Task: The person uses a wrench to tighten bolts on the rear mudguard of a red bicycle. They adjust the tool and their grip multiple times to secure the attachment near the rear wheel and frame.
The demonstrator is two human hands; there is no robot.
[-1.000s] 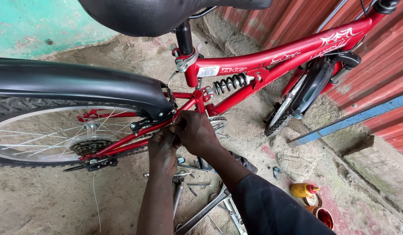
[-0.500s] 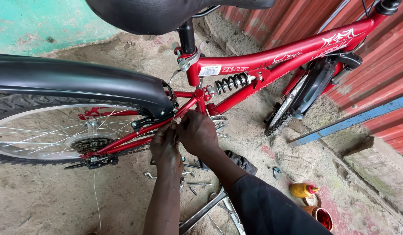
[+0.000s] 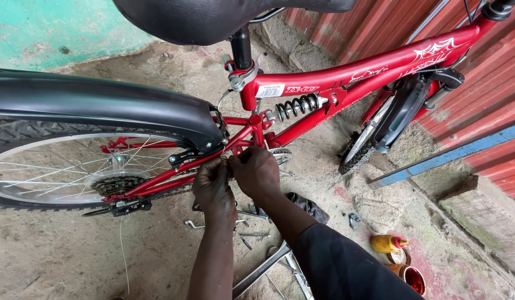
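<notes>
A red bicycle frame (image 3: 346,78) stands in front of me, with a black saddle (image 3: 213,16) at the top and a coil spring (image 3: 296,105) under the seat tube. My left hand (image 3: 213,186) and my right hand (image 3: 256,172) meet at the red rear stay (image 3: 174,173), just behind the black rear mudguard (image 3: 102,108). The fingertips of both hands pinch something small there; what it is stays hidden by the fingers. The rear wheel (image 3: 52,166) with its sprocket cluster (image 3: 118,183) lies to the left.
Metal tools and rods (image 3: 252,228) lie on the concrete floor under my arms. A yellow oil bottle (image 3: 386,243) and a small red tin (image 3: 410,276) stand at lower right. The front wheel (image 3: 360,147) rests by a red corrugated wall (image 3: 480,83). A green wall (image 3: 46,28) stands at upper left.
Both hands have stayed at the rear stay, shifting slightly; the fingers of the two hands have drawn closer together at the same spot.
</notes>
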